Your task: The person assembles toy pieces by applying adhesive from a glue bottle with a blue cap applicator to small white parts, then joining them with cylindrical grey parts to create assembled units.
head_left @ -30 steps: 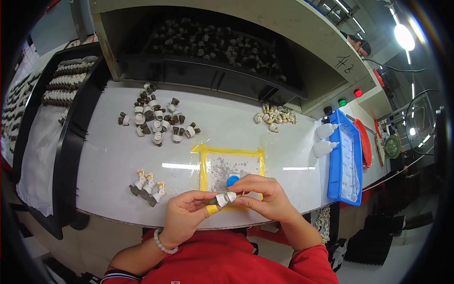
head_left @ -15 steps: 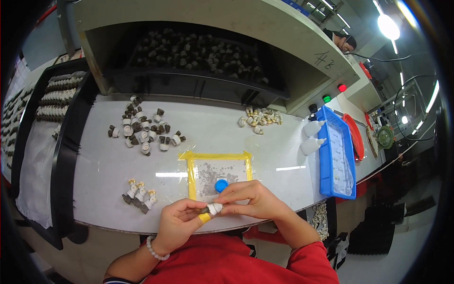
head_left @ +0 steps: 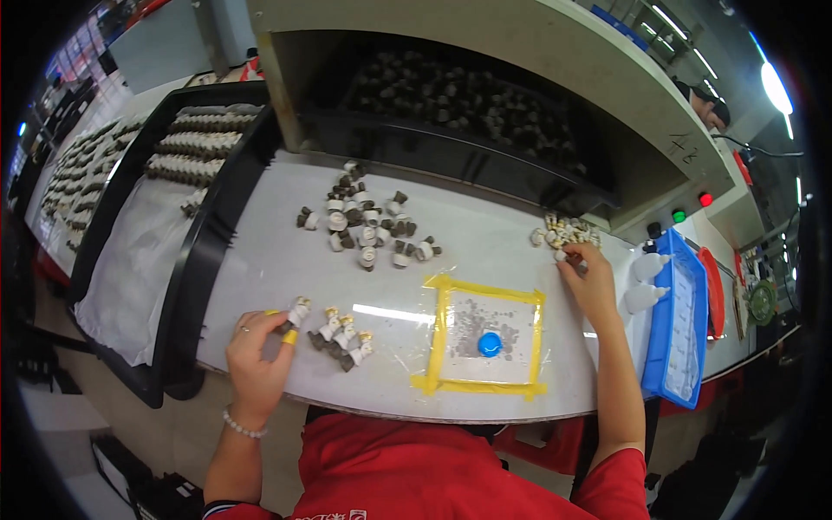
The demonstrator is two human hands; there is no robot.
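Observation:
My left hand (head_left: pixel 257 354), with yellow tape on its fingers, pinches a small white figurine (head_left: pixel 299 313) with a dark base. This is beside a short row of similar figurines with gold tops (head_left: pixel 345 334) on the white table. My right hand (head_left: pixel 593 282) is reached out at the far right, its fingertips closed on a small white piece (head_left: pixel 561 256) at the near edge of a pile of white-and-gold pieces (head_left: pixel 574 230). Between my arms, a round blue cap (head_left: pixel 490 345) sits inside a yellow-taped square (head_left: pixel 444 334) spotted with grey marks.
Loose white-and-dark pieces (head_left: pixel 368 258) lie on the table's far left. A black tray (head_left: pixel 227 251) with rows of pieces stands left. Under the shelf is a dark bin (head_left: pixel 451 139) full of pieces. White squeeze bottles (head_left: pixel 643 298) and a blue tray (head_left: pixel 663 347) stand right.
My hands have parted from over the table's front edge. The left carried the figurine left to the short row; the right moved away to the white-and-gold pile. The view has turned left.

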